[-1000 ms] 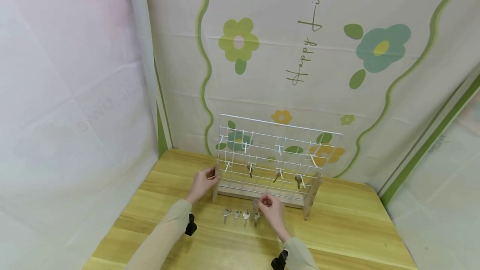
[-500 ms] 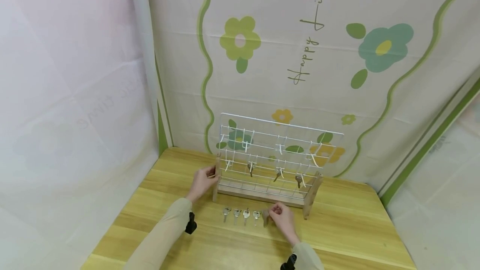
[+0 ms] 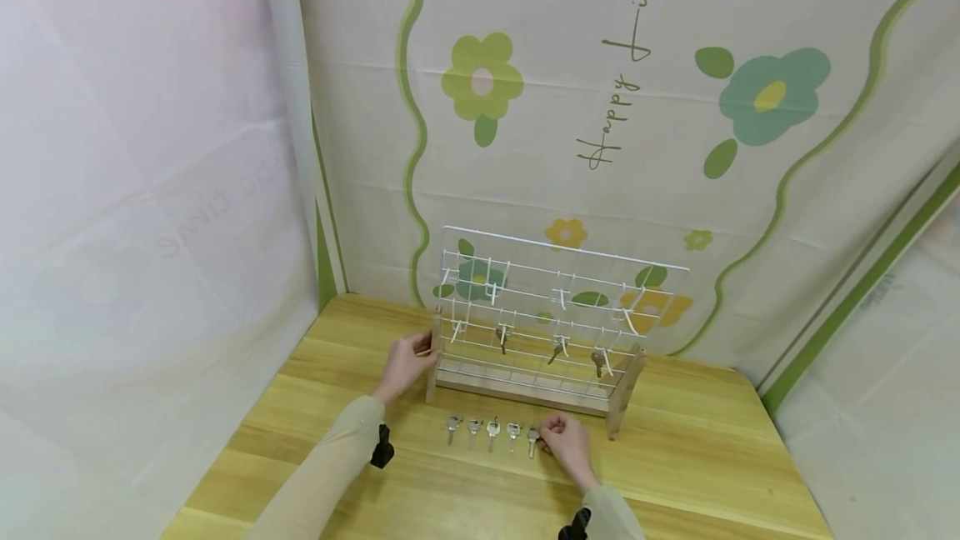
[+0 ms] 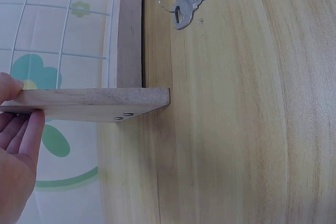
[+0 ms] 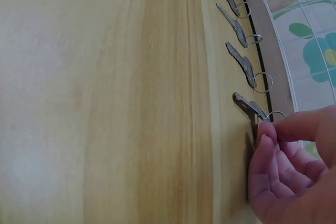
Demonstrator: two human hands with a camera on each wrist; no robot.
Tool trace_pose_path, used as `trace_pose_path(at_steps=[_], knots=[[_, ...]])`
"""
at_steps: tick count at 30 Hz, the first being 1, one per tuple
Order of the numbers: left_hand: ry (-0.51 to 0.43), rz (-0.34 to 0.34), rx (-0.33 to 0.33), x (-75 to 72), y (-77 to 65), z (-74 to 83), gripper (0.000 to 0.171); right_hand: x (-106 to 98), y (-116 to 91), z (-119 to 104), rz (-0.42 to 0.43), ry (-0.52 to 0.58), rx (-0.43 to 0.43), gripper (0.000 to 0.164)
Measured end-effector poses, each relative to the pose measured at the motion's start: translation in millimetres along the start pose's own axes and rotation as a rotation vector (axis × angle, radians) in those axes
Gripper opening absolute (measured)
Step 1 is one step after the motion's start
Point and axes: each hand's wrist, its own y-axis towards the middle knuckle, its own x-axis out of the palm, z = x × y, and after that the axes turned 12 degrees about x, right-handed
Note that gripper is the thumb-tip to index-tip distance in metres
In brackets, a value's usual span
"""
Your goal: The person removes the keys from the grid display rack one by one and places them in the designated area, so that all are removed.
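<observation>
My left hand (image 3: 406, 365) grips the left wooden end post (image 4: 94, 98) of a white wire rack (image 3: 566, 247), thumb on one face and fingers on the other in the left wrist view. At the right end of a row of silver keys, my right hand (image 3: 567, 442) pinches a key (image 5: 245, 104) between thumb and index finger, near its ring. This key tilts close over the tabletop in the right wrist view. Several more keys, one of them a key (image 5: 241, 65) right beside it, lie in line along the rack's front, each with a thin ring.
Three keys, including a dark key (image 3: 597, 363), hang from the rack's lower hooks. The upper hooks (image 3: 562, 298) hold nothing. A wooden base bar (image 3: 525, 390) runs along the rack's foot. Behind the wooden table (image 3: 697, 457) hangs a flower-printed cloth (image 3: 525, 173).
My right hand has shifted right and toward me with the key, lowering it to the right end of the row. The left hand stays on the rack's post.
</observation>
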Motion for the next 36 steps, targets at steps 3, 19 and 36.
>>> trace_pose_path(at_steps=[3,19,36], knots=[[0.005,-0.001,0.009,-0.1,-0.3,0.2,0.039,-0.7,0.0,-0.9,0.005,0.0,0.004,0.008],[0.003,-0.006,0.002,0.6,0.2,1.1,0.04,-7.0,-4.5,-3.0,0.011,-0.153,-0.085,0.007],[-0.017,-0.01,0.016,0.1,-0.5,0.9,0.04,-9.8,-8.3,-7.5,0.051,-0.23,-0.119,0.01]])
